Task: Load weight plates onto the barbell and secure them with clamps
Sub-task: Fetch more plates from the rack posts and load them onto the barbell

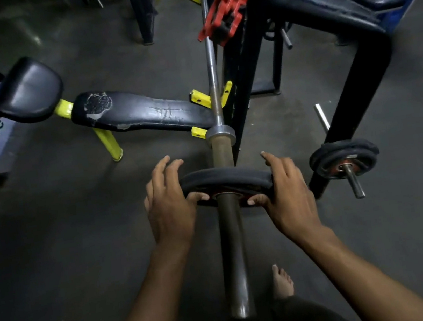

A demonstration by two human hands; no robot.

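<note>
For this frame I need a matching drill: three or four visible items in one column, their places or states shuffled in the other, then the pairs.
Items:
1. weight plate
2. red clamp
3. bench pad
4. stored plates

States:
A. cracked, worn upholstery
B. on a short peg at the right
C. on the barbell sleeve, gripped by left hand and right hand
D. up beside the black rack

Pairs: 1-C, 2-D, 3-A, 4-B

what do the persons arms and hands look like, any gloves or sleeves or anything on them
Both arms are bare as far up as the head view shows, with no sleeves in the frame. The left hand and the right hand wear no gloves, and no rings, watch or wristbands can be seen on them.
</note>
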